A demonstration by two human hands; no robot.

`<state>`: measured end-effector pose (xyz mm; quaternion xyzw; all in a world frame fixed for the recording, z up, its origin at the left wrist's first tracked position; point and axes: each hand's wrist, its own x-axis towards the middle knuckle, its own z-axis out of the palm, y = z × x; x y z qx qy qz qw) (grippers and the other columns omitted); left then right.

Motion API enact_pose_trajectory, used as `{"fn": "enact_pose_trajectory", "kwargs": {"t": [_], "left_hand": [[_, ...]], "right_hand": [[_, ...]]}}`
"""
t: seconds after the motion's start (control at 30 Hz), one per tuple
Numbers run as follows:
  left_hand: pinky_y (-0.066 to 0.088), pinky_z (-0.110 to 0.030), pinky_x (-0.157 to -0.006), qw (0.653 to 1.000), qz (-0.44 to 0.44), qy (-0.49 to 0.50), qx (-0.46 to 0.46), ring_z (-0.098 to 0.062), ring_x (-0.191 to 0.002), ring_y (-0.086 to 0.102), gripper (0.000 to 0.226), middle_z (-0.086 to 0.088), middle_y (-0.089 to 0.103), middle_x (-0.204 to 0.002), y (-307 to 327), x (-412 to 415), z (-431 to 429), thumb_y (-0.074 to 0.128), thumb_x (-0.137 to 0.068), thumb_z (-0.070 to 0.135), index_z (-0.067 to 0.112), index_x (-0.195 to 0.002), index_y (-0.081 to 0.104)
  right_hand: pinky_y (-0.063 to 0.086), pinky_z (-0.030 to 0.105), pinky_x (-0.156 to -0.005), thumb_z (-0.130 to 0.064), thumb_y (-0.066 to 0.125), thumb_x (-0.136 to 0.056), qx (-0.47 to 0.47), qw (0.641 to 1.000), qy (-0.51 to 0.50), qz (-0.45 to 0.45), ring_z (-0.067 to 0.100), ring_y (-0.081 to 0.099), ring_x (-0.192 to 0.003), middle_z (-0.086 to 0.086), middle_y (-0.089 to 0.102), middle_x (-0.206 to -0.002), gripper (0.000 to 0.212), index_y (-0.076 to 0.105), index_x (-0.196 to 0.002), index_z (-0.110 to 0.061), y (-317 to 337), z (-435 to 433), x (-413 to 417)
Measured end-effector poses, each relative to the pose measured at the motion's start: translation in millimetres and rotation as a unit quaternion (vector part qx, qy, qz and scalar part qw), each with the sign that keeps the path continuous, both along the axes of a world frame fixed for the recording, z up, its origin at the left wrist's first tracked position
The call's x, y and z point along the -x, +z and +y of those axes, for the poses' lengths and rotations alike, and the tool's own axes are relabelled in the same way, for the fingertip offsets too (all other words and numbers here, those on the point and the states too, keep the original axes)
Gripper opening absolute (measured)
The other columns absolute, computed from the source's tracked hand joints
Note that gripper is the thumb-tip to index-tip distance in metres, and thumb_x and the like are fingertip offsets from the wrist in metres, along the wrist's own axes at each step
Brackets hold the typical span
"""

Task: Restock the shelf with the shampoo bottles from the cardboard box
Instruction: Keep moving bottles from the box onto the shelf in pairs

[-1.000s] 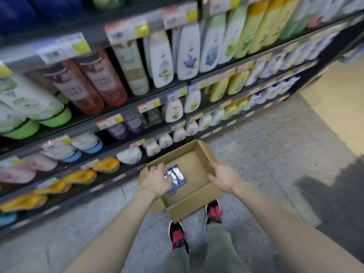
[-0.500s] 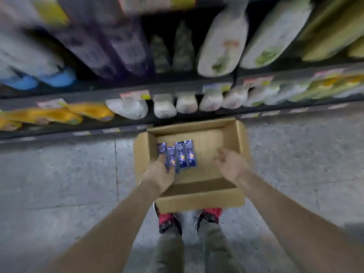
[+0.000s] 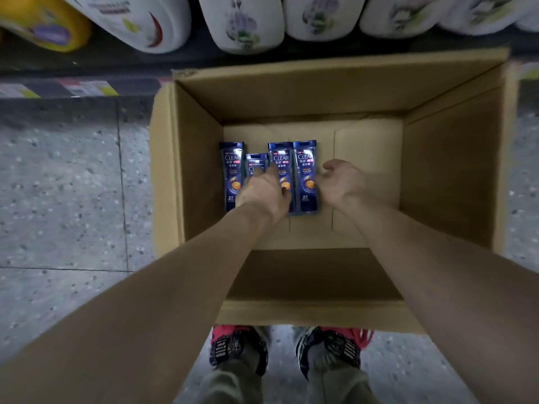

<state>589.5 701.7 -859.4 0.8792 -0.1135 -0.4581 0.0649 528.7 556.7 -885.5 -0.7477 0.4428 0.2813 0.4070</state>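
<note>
An open cardboard box (image 3: 198,158) stands on the floor in front of my feet. Several dark blue shampoo bottles lie flat side by side on its bottom, toward the left: the leftmost bottle (image 3: 233,170), a shorter-looking one (image 3: 256,162), a third (image 3: 280,157) and the rightmost (image 3: 305,170). My left hand (image 3: 262,193) reaches down onto the second and third bottles, covering their lower parts, fingers stretched forward. My right hand (image 3: 341,182) hovers by the right edge of the rightmost bottle, fingers loosely curled, holding nothing.
Directly behind the box runs the lowest shelf, with large white bottles (image 3: 248,24) and a yellow one (image 3: 40,24) lying on it. Grey speckled floor (image 3: 73,185) surrounds the box. My red-and-black shoes (image 3: 239,348) touch its near wall. The box's right half is bare cardboard.
My view has dropped close over the box. Both hands have moved from the box's rim down inside, the left onto the bottles, the right beside them.
</note>
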Motion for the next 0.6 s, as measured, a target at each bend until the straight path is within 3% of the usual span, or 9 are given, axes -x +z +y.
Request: {"fn": "enact_pose_trajectory", "kwargs": {"t": [0.1,0.17,0.23,0.4,0.5,0.6], "left_hand": [[0.044,-0.050,-0.115,0.999,-0.007,-0.020,-0.034,-0.039,-0.148,0.038,0.083,-0.018,0.028,-0.166,-34.9,-7.7,-3.1,0.056,-0.105,0.036,0.014,-0.167,0.005],[0.038,-0.047,-0.118,0.997,-0.026,-0.051,-0.043,-0.038,-0.151,0.031,0.092,-0.019,0.024,-0.167,-51.9,-9.0,-3.1,0.056,-0.105,0.039,0.009,-0.166,-0.006],[0.037,-0.044,-0.118,0.995,-0.056,-0.073,-0.040,-0.037,-0.150,0.031,0.095,-0.019,0.024,-0.165,-63.3,-5.6,-1.6,0.056,-0.105,0.040,0.006,-0.165,-0.008],[0.039,-0.040,-0.117,0.996,-0.091,-0.017,0.006,-0.034,-0.143,0.035,0.096,-0.017,0.025,-0.160,-72.5,10.3,2.5,0.064,-0.102,0.030,0.014,-0.167,-0.004],[0.041,-0.039,-0.114,0.996,-0.089,-0.001,0.016,-0.031,-0.140,0.037,0.094,-0.014,0.027,-0.155,-72.2,15.5,-6.2,0.066,-0.100,0.020,0.018,-0.168,0.000],[0.041,-0.043,-0.117,0.996,-0.072,0.015,0.043,-0.033,-0.144,0.037,0.093,-0.014,0.028,-0.161,-71.6,21.3,-18.7,0.067,-0.099,0.020,0.022,-0.168,0.004]], "right_hand": [[0.037,0.019,-0.055,-0.026,0.061,-0.098,0.030,0.999,-0.007,-0.019,0.018,0.053,-0.083,0.006,0.069,-0.116,0.031,0.061,-0.127,-0.015,-30.9,9.7,-20.9],[0.037,0.022,-0.053,-0.027,0.065,-0.096,0.032,0.999,-0.020,-0.023,0.021,0.058,-0.082,0.007,0.069,-0.111,0.030,0.061,-0.122,-0.013,-47.3,16.3,-30.4],[0.044,0.026,-0.062,-0.027,0.070,-0.092,0.030,0.998,-0.052,-0.024,0.024,0.066,-0.087,0.008,0.069,-0.111,0.036,0.060,-0.121,-0.010,-59.6,21.2,-35.7],[0.062,0.036,-0.073,-0.026,0.086,-0.074,-0.010,0.987,-0.162,-0.016,0.027,0.074,-0.081,0.009,0.076,-0.094,0.036,0.072,-0.103,-0.009,-69.5,15.6,-33.3],[0.064,0.046,-0.076,-0.021,0.089,-0.069,-0.060,0.975,-0.212,-0.028,0.027,0.076,-0.077,0.008,0.078,-0.088,0.030,0.075,-0.094,-0.011,-68.6,7.2,-23.1],[0.063,0.047,-0.079,-0.017,0.090,-0.068,-0.074,0.961,-0.259,-0.067,0.024,0.077,-0.079,0.002,0.079,-0.090,0.033,0.072,-0.095,-0.017,-65.3,-1.8,-11.5]]}}
